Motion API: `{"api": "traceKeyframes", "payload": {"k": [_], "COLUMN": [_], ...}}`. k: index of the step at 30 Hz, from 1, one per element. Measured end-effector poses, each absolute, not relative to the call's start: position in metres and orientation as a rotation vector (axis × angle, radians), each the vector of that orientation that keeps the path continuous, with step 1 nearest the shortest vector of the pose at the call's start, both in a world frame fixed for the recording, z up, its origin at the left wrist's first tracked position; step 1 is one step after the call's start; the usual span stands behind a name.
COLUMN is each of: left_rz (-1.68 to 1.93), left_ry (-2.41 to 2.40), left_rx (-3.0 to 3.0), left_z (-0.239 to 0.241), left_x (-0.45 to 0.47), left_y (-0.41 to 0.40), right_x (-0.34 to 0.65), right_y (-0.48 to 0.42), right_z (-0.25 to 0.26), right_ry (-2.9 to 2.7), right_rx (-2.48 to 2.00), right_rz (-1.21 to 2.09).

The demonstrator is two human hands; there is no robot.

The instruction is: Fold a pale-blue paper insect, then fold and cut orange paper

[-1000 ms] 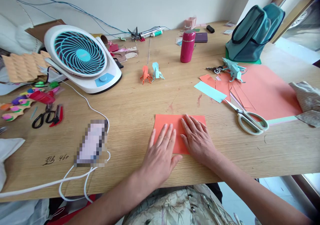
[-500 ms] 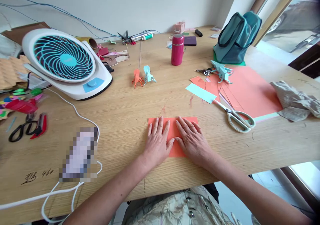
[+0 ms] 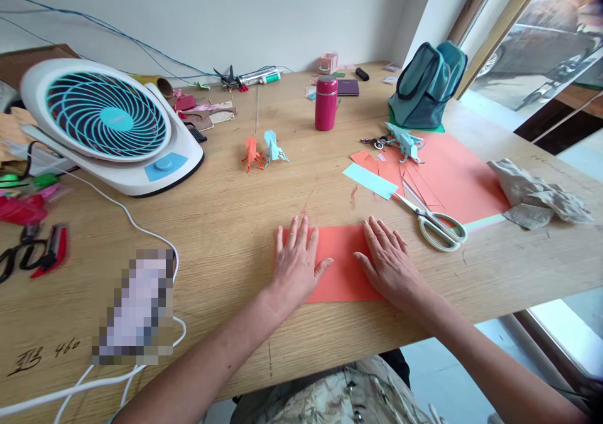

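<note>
Fingers (image 3: 302, 230) of the left hand (image 3: 296, 267) and right hand (image 3: 394, 267) lie straight and spread, flat on the orange paper (image 3: 342, 267), which sits beneath and between them on the table (image 3: 226, 235). Beyond the right fingertips rest white-handled scissors (image 3: 421, 212), near a light-blue paper strip (image 3: 370, 181).

A white fan (image 3: 117, 119) stands ahead and left of the left fingers (image 3: 302, 233) — a magenta flask (image 3: 325, 105) well ahead, between them and the right fingers (image 3: 379, 235) — while a teal bag (image 3: 426, 91) and crumpled grey cloth (image 3: 537, 193) sit farther right and ahead.
</note>
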State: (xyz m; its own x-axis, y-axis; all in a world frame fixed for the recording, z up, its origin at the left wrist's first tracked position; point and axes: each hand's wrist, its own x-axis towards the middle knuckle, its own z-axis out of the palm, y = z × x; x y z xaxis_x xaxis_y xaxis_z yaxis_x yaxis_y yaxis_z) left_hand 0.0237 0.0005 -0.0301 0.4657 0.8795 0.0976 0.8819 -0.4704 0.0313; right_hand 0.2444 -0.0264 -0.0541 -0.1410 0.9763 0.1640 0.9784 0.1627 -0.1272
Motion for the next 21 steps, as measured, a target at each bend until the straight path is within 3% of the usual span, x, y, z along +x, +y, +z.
{"api": "traceKeyframes", "payload": {"k": [10, 16, 21], "left_rz": [-0.143, -0.213, -0.005], "left_ry": [-1.576, -1.678, -1.771], "left_rx": [-2.81, -2.751, -2.754], "left_z": [-0.042, -0.021, 0.0], "left_x": [0.021, 0.019, 0.018], "left_y": [0.015, 0.016, 0.03], "right_x": [0.269, 0.269, 0.256], "right_y": [-0.035, -0.041, -0.038], "right_z": [-0.048, -0.036, -0.032], "right_ry": [-2.211, -2.156, -2.151], "right_rx": [-1.748, -1.685, -1.642], "right_rz": [0.105, 0.244, 0.285]}}
